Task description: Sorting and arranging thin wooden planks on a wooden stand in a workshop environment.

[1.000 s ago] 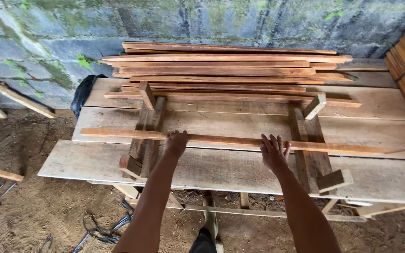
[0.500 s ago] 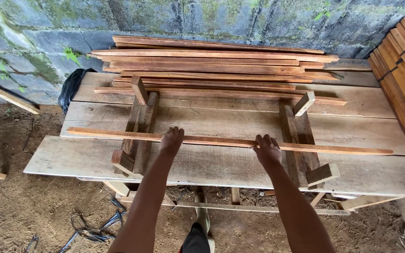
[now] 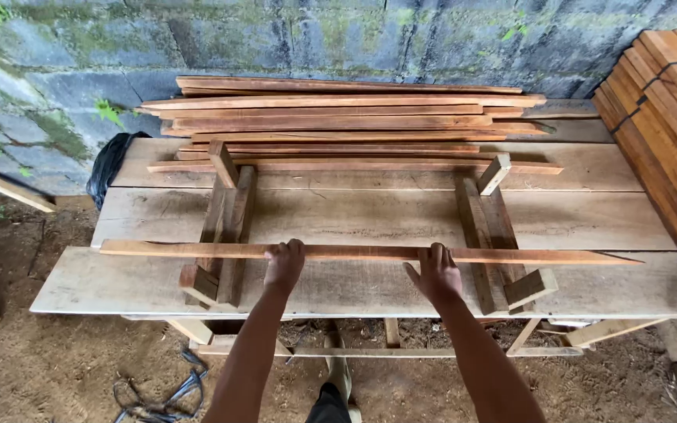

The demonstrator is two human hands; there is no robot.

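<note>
A: Backdrop: grey block wall, mossy in patches. Dirt floor below. Rough plank worktop, pale, saw-marked.

B: What's cut off or unclear?

A: Banded board bundle at right runs out of frame. A dark bag-like shape behind the worktop's left end, hard to identify. Tangled dark cord on the dirt, partly lost in shadow. Worktop legs mostly hidden.

B: Materials?

A: All timber. Reddish slat stack at the back, thin, long, uneven ends. Two block-built wooden supports, one on each side, run front to back.

B: And the piece in hand?

A: One long reddish slat lies crosswise over both supports, near the front edge. Left hand curls over it left of centre, fingers wrapped on top. Right hand grips right of centre, thumb spread toward the middle. Slat ends reach well beyond both hands.
</note>
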